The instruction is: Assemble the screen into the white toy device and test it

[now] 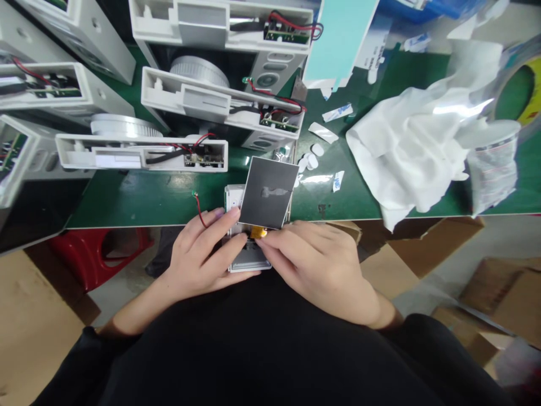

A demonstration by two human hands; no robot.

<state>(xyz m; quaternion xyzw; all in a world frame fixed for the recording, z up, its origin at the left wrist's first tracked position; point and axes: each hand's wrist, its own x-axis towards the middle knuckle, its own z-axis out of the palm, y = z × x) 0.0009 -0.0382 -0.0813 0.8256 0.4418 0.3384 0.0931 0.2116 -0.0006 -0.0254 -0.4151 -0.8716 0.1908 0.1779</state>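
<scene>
At the front edge of the bench a small white device housing lies under my hands. My left hand grips it from the left, fingers over its side and top. A dark, flat display panel covers its upper part, tilted slightly clockwise. Below the panel shows a short orange ribbon cable, and my right hand pinches at its end with thumb and forefinger. The exact contact is partly hidden by the fingertips. A thin red wire with a tiny green tip sticks up beside my left fingers.
Several open white camera-shaped housings with red and black wires stand at the back and left. On the right lie a crumpled white cloth, label scraps, small white pads and a tape roll. A red stool stands below.
</scene>
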